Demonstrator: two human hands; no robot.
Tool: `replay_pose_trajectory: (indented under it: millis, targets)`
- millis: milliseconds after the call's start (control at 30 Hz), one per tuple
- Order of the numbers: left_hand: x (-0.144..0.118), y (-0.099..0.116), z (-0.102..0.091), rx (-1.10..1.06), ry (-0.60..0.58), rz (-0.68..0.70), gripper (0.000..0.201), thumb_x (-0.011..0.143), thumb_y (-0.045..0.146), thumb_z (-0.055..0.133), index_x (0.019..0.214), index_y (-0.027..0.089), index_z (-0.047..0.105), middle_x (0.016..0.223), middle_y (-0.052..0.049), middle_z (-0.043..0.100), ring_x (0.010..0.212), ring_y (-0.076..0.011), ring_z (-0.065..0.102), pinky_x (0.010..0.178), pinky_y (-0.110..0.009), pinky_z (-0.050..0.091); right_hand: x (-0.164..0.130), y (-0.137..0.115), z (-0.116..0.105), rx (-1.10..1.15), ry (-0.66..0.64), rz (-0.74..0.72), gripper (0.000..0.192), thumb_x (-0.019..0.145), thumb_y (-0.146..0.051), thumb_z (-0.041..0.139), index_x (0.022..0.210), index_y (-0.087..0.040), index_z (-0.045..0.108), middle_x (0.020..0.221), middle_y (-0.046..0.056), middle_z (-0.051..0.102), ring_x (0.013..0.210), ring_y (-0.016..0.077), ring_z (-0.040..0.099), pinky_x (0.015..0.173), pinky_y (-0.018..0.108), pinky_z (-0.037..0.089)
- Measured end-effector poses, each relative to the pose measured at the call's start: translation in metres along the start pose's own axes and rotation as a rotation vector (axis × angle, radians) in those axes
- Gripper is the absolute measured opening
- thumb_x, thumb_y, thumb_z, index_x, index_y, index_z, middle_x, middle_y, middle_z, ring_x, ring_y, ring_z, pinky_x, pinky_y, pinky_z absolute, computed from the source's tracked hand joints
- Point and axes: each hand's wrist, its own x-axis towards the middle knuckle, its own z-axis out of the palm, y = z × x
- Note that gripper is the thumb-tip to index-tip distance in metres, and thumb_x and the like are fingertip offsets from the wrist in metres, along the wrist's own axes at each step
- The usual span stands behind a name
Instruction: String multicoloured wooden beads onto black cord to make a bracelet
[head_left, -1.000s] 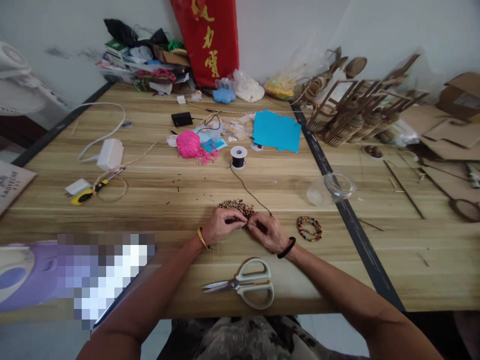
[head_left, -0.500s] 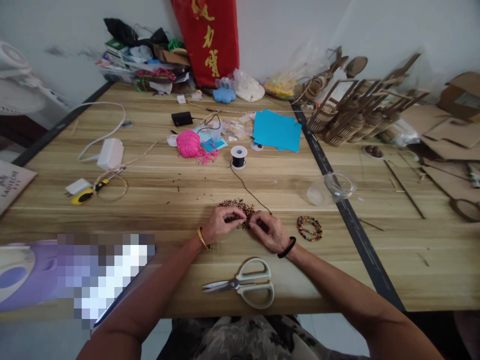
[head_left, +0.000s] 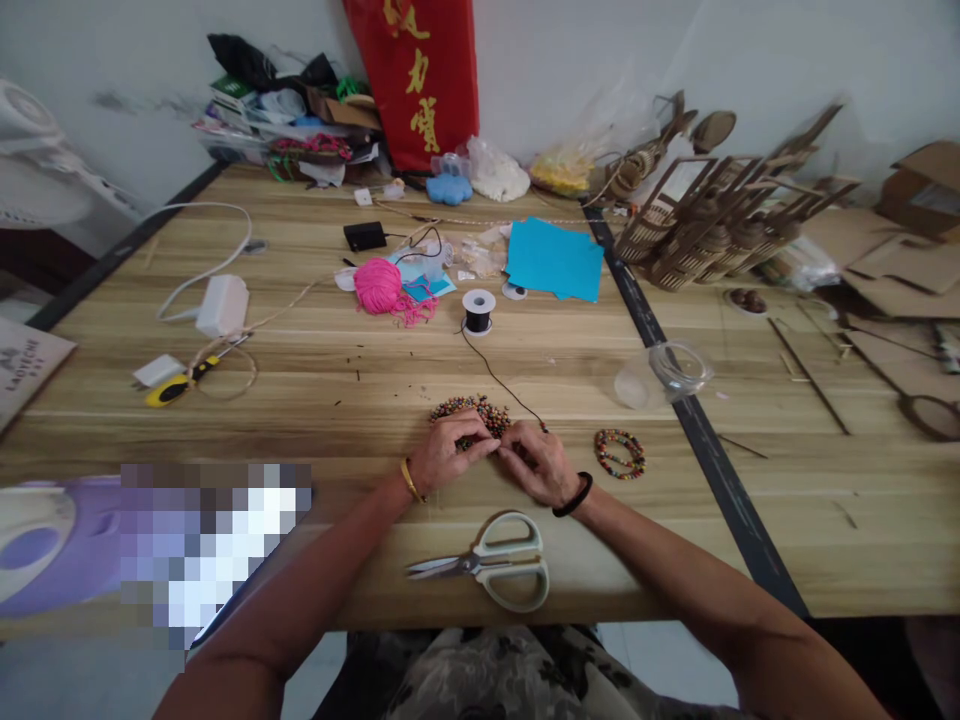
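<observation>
A pile of small coloured wooden beads (head_left: 471, 408) lies on the wooden table (head_left: 315, 400). My left hand (head_left: 450, 450) rests at the pile's near edge with fingertips pinched, apparently on a bead. My right hand (head_left: 540, 462) meets it fingertip to fingertip and pinches the end of a thin dark cord (head_left: 501, 378). That cord runs back to a small white spool (head_left: 478, 311). A finished bead bracelet (head_left: 619, 454) lies just right of my right hand.
Pale-handled scissors (head_left: 491, 567) lie near the front edge below my hands. An overturned clear plastic jar (head_left: 664, 374), pink yarn (head_left: 378, 286), blue paper sheets (head_left: 553, 260), a white adapter (head_left: 221, 306) and a yellow utility knife (head_left: 171, 388) sit around. Wooden model parts (head_left: 712, 230) crowd the right.
My hands stay at the bead pile; the fingertips have drawn slightly closer together. The view has shifted a little.
</observation>
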Motion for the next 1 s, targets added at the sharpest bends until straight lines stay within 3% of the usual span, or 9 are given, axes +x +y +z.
replay_pose_trajectory:
  millis: [500, 1000]
  targets:
    - [-0.0001, -0.0025, 0.0016, -0.001, -0.032, 0.042, 0.022, 0.092, 0.025, 0.053, 0.075, 0.013, 0.06, 0.076, -0.006, 0.06, 0.076, -0.0153, 0.055, 0.074, -0.028, 0.044, 0.0019, 0.0034, -0.0024, 0.006, -0.002, 0.018, 0.005, 0.093, -0.021, 0.053, 0.092, -0.02, 0.057, 0.076, 0.002, 0.061, 0.065, 0.0127, 0.055, 0.059, 0.023, 0.044]
    - [-0.0032, -0.0069, -0.0027, -0.05, 0.044, 0.073, 0.017, 0.087, 0.025, 0.062, 0.077, 0.012, 0.067, 0.076, -0.008, 0.065, 0.075, -0.0157, 0.059, 0.072, -0.029, 0.048, 0.0053, 0.0016, 0.0007, 0.149, -0.007, 0.141, 0.017, 0.095, -0.03, 0.051, 0.087, -0.019, 0.061, 0.077, 0.004, 0.063, 0.068, 0.0145, 0.057, 0.062, 0.026, 0.045]
